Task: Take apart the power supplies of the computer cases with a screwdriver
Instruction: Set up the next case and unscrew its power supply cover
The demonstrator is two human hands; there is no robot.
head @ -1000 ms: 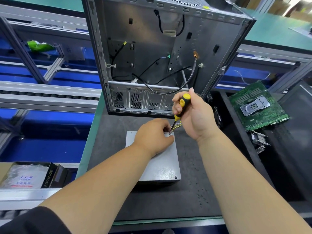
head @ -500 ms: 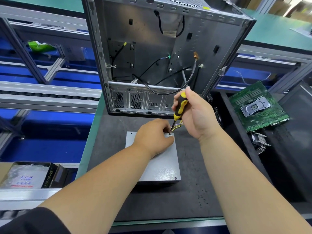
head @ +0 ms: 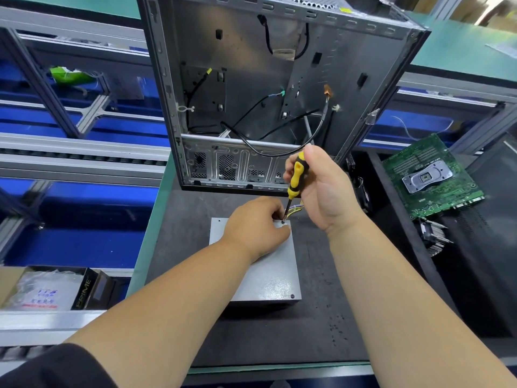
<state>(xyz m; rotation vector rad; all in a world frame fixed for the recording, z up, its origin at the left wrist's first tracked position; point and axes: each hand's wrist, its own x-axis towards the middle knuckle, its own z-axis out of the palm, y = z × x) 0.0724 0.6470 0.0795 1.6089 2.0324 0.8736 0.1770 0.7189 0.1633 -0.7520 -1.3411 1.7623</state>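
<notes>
Dark matting covered the counter (head: 251, 345) in front of you, with a green edge strip along its left side and blue conveyor racks beyond. On the mat lay the grey power supply (head: 268, 278), flat, its far end just short of the open computer case (head: 251, 79) that stood behind it with loose black cables hanging inside. Your left hand (head: 254, 225) rested on the far end of the power supply, its fingers (head: 275, 210) curled down at the far right corner beside the tool tip; whether they pinched anything there you could not tell from this view. Your right hand (head: 321, 189) held the screwdriver (head: 295, 180), fingers wrapped round its yellow and black handle, thumb up at the top. The shaft slanted down and left, and its tip met the top of the power supply at that same corner, where a bundle of yellow wires came out. Off to your right, a green motherboard (head: 430, 177) lay tilted on a black tray, well apart from your hands.
</notes>
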